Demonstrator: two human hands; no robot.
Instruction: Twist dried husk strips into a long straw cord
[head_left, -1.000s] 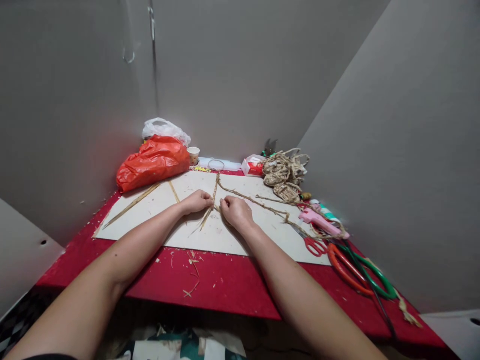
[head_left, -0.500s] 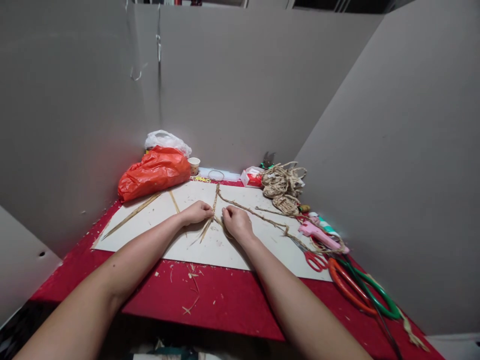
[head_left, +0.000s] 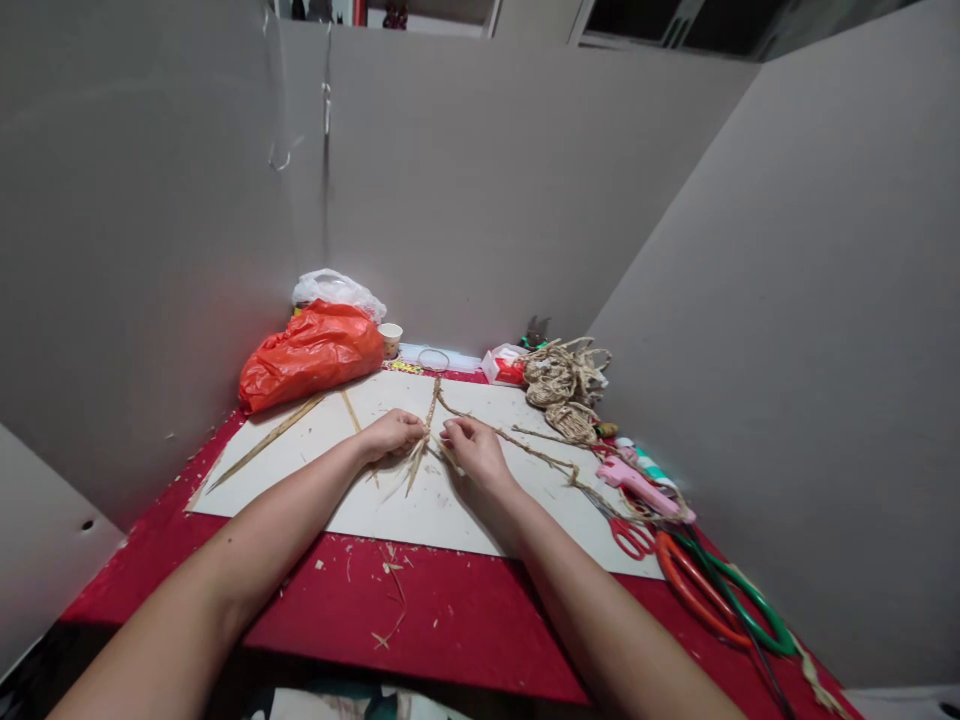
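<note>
My left hand (head_left: 391, 434) and my right hand (head_left: 472, 449) rest close together on a white board (head_left: 390, 500), each pinched shut on loose strands of dry straw (head_left: 415, 466). From between the hands a twisted straw braid (head_left: 433, 397) runs toward the far edge of the board. Loose straw ends fan out below my fingers. A second twisted straw cord (head_left: 525, 448) leads off to the right toward the tools.
The board lies on a red table (head_left: 450, 620) enclosed by grey partition walls. At the back sit a red plastic bag (head_left: 313, 352), a paper cup (head_left: 389, 339) and coiled straw rope (head_left: 562, 375). A pink glue gun (head_left: 637, 480), red scissors (head_left: 630, 535) and orange-and-green-handled shears (head_left: 720, 590) lie right.
Both hands stay pinched on the straw with small finger movements. The camera has tilted upward, so the table sits lower in view.
</note>
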